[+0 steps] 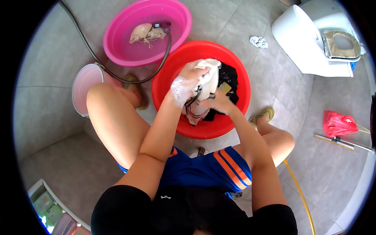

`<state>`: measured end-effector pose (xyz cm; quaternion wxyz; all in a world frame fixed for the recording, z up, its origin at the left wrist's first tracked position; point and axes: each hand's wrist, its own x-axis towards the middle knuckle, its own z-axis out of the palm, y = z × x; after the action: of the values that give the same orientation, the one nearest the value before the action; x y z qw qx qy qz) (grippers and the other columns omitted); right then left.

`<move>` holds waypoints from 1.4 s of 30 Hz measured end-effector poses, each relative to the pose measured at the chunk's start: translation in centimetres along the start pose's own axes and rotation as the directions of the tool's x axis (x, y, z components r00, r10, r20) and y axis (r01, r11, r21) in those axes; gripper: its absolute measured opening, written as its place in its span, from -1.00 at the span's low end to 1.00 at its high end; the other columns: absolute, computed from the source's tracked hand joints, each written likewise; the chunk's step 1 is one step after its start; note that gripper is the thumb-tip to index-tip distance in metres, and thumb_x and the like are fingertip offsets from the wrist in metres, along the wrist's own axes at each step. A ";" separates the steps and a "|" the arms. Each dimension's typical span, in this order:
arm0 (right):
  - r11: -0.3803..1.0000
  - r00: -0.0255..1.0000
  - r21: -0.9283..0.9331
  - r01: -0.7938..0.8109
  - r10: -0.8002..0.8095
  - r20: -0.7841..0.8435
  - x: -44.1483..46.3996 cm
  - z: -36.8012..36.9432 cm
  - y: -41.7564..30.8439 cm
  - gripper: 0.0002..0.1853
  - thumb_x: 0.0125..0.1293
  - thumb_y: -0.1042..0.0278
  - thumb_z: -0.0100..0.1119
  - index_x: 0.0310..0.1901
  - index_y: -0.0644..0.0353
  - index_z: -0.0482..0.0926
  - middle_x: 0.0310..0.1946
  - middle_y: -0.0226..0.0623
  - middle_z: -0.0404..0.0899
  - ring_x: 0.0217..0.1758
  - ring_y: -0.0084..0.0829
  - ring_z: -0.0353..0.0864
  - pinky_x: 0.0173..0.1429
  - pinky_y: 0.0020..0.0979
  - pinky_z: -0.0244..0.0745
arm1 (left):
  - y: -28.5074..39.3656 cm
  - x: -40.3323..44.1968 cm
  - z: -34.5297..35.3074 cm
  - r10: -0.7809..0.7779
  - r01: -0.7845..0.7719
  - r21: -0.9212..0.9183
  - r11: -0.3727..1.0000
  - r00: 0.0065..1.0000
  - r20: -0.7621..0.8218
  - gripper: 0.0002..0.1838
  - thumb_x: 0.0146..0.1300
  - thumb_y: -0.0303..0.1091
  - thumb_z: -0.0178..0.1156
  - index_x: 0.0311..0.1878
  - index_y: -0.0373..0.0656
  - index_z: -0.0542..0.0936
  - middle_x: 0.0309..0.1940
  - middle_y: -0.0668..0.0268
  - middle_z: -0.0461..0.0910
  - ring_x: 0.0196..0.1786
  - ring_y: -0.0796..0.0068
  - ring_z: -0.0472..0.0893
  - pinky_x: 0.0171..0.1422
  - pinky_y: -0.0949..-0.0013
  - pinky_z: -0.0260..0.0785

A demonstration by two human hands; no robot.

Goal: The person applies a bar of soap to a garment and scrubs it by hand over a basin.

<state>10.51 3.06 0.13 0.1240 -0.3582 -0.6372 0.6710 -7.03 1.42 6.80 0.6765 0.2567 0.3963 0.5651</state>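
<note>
My left hand [190, 78], with white suds around its wrist, is closed on a bunched white garment [210, 80] with dark straps or trim. My right hand [220, 102] is slightly blurred and presses against the garment's lower part, its fingers curled on the cloth. Right by those fingers a yellowish bar of soap [225, 87] shows against black clothing [229, 76]. A pale pink piece of cloth [196, 113] with dark lines hangs below my hands. All of this is inside or just above a red basin [239, 62] between my legs.
A pink basin [113, 43] holds water, beige cloth [141, 33] and the end of a grey hose [86, 45]. At left stands a pink bucket [80, 92]. On the right are a white toilet [295, 39], a red plastic bag [338, 123] and a floor squeegee [335, 141].
</note>
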 end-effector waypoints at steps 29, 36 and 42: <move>0.751 0.584 -0.598 0.279 -0.627 -0.515 -1.6 5.0 -3.5 -0.70 0.03 0.23 0.39 -0.32 0.24 0.55 -0.37 -0.21 0.58 -0.25 -0.42 0.59 -0.09 -0.40 0.47 | -16.2 2.5 -1.8 0.196 -0.090 -0.393 0.915 0.952 0.237 -0.66 0.42 -0.03 -0.10 -0.08 -0.07 0.50 -0.23 0.38 0.55 -0.16 0.44 0.56 -0.07 0.36 0.44; 0.959 0.527 -0.053 0.277 -0.198 -0.826 -1.4 4.0 -5.1 -0.71 0.24 0.22 0.23 -0.40 0.34 0.57 -0.51 -0.15 0.60 -0.42 -0.43 0.61 -0.28 -0.42 0.45 | -11.7 0.4 2.9 -0.170 0.049 -0.624 0.780 0.976 -0.136 -0.74 0.35 -0.06 0.05 -0.33 -0.01 0.48 -0.42 0.39 0.53 -0.38 0.47 0.55 -0.31 0.38 0.45; 0.910 0.530 -0.403 0.102 -0.392 -0.752 -0.6 2.2 -2.3 -0.71 0.28 0.25 0.14 -0.49 0.29 0.44 -0.60 -0.04 0.48 -0.51 -0.14 0.55 -0.44 -0.28 0.37 | -10.1 -0.9 3.9 -0.156 0.027 -0.606 0.795 0.975 -0.160 -0.72 0.34 -0.07 0.06 -0.31 -0.09 0.51 -0.52 0.33 0.51 -0.57 0.44 0.49 -0.50 0.37 0.36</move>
<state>8.89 1.33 2.37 0.4417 -0.5470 -0.6475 0.2939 1.81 -1.42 1.18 0.7057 -0.0489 0.2756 0.6509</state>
